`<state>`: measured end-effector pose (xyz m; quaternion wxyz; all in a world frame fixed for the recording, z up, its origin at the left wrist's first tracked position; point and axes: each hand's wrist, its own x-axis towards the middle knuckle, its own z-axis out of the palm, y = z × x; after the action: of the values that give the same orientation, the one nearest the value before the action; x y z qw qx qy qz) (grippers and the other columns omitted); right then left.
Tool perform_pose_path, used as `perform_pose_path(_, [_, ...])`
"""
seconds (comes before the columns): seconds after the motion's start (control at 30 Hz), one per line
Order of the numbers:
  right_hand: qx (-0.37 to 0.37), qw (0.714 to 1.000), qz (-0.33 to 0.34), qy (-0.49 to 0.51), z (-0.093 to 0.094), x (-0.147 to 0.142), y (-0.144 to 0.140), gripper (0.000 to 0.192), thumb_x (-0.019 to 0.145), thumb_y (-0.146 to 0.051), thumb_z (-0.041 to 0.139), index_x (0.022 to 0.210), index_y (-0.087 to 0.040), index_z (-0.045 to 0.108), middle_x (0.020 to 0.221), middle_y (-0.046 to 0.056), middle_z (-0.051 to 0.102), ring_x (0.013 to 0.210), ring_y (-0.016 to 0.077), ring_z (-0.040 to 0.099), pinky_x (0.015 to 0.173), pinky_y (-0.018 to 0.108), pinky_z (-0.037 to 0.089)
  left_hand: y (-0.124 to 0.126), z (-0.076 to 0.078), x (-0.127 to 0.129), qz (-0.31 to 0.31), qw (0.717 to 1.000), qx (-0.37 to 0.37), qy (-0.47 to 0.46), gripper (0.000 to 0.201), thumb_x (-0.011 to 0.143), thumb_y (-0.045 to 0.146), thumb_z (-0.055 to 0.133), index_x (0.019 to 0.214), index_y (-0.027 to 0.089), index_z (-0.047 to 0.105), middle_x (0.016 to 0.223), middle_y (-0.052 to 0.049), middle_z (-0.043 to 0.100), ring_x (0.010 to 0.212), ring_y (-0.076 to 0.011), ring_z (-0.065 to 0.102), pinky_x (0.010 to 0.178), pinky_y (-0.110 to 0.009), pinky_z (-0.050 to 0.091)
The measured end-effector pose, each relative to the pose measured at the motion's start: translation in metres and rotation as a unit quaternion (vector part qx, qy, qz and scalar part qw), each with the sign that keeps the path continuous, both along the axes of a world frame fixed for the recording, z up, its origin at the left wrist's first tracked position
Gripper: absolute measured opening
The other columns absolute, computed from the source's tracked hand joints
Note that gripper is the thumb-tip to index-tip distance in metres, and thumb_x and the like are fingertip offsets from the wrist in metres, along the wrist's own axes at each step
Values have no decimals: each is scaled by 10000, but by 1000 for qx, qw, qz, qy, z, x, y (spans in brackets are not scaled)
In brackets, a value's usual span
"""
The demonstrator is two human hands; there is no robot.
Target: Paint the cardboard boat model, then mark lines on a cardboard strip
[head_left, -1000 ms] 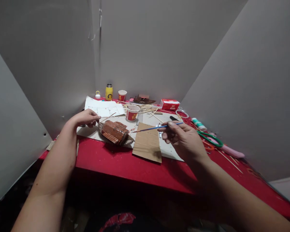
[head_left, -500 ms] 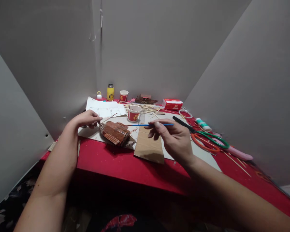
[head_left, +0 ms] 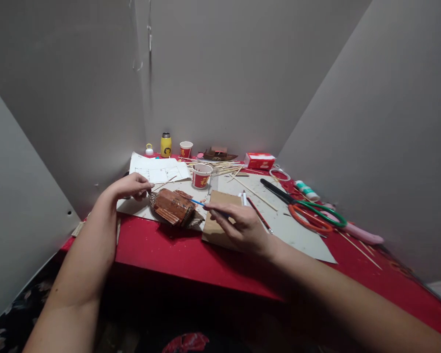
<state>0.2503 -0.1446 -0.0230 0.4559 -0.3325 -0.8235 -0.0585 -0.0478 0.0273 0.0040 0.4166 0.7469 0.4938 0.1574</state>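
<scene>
Lowered since a second ago, the right hand (head_left: 242, 226) now pinches a thin blue brush (head_left: 198, 202), tip at the model (head_left: 173, 206). At nine o'clock, the left hand (head_left: 130, 186) closes its grip on the model's end. One ribbed brown model sits near the desk (head_left: 176, 250) edge. Beyond: two red cups (head_left: 200, 175), two scissors (head_left: 308, 212).
</scene>
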Motion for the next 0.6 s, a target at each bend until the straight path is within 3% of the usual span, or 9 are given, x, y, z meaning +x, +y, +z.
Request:
perform_pose_path(0.2, [23,1000,19,-8,-9,1,1,336,914,-100,558,1214,-197,677,1028,93,780,790,159,763,735,278,628,-3,3,2,-7,999,-22,-22,280,771,401,695,618,184,607,523,0,539,506,-123,541,544,-253,437])
perform_pose_path(0.37, [-20,999,-19,16,-8,1,3,282,928,-122,552,1160,-180,701,932,82,789,769,161,759,704,275,619,-5,4,3,-10,999,-20,-26,299,779,365,686,570,184,573,523,0,529,508,-126,547,540,-259,437])
perform_pose_path(0.6, [-71,996,-13,42,-9,1,19,256,934,-151,555,1133,-170,716,921,75,789,704,143,743,634,251,602,-3,3,4,-6,999,-23,-30,258,800,338,663,610,177,597,517,0,534,495,-121,538,538,-259,444])
